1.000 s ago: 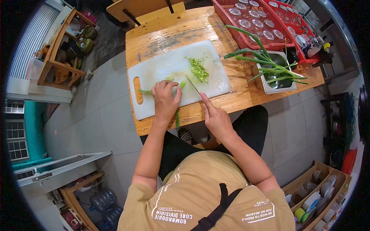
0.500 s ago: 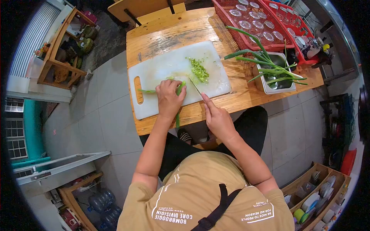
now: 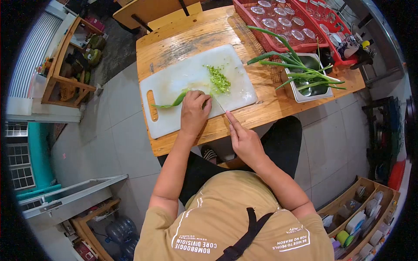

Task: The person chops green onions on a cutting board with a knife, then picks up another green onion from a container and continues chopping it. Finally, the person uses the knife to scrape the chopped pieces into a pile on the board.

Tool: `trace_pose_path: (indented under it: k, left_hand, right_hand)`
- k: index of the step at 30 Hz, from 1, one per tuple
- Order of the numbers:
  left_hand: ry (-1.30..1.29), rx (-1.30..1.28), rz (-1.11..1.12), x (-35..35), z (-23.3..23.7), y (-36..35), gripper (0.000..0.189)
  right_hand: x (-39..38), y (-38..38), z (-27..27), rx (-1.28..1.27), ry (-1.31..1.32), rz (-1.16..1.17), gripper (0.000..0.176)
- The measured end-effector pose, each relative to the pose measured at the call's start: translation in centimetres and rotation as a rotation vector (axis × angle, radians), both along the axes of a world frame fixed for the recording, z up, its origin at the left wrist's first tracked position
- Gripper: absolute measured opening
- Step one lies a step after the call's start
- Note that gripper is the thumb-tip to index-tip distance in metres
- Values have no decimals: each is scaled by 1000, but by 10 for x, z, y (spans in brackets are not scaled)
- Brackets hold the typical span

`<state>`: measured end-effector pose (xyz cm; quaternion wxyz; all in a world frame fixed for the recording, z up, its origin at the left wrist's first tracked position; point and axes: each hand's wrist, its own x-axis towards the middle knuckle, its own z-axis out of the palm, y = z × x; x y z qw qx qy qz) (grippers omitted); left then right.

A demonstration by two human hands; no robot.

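Observation:
On a white cutting board [image 3: 165, 78] my left hand [image 3: 194, 112] is closed over a green onion [image 3: 174, 102], whose leafy end sticks out to the left. The part beneath my fingers is hidden. My right hand [image 3: 246, 141] grips a knife [image 3: 220, 104] by its handle, the blade slanting up and left just right of my left fingertips. Beyond the blade lies a pile of chopped green onion [image 3: 217, 80]. More whole green onions [image 3: 300, 71] rest across a metal container [image 3: 300, 96] to the right of the board.
A wooden table [image 3: 174, 37] carries the board. Red crates [image 3: 265, 41] of upturned glasses stand at its far right. A wooden bench [image 3: 152, 15] is behind the table. On the floor at lower right sits a divided wooden box [image 3: 370, 191] of small items.
The green onion under my left hand now lies to the left; the piece that hung toward me over the board's near edge no longer shows. The view has shifted slightly.

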<state>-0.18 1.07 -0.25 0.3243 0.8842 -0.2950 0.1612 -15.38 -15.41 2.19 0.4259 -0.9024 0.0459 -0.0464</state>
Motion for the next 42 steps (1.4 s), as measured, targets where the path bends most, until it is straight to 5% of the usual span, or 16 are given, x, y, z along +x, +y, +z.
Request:
trace_pose_path:
  k: [16, 19, 42]
  left_hand:
    - [20, -12, -26, -1, 3, -4, 6]
    - [25, -17, -13, -2, 2, -5, 7]
    - [40, -37, 25, -3, -2, -3, 8]
  right_hand:
    - [16, 8, -1, -182, 60, 63, 52]
    - [33, 13, -13, -152, -87, 49, 52]
    - [4, 0, 5, -2, -6, 44, 52]
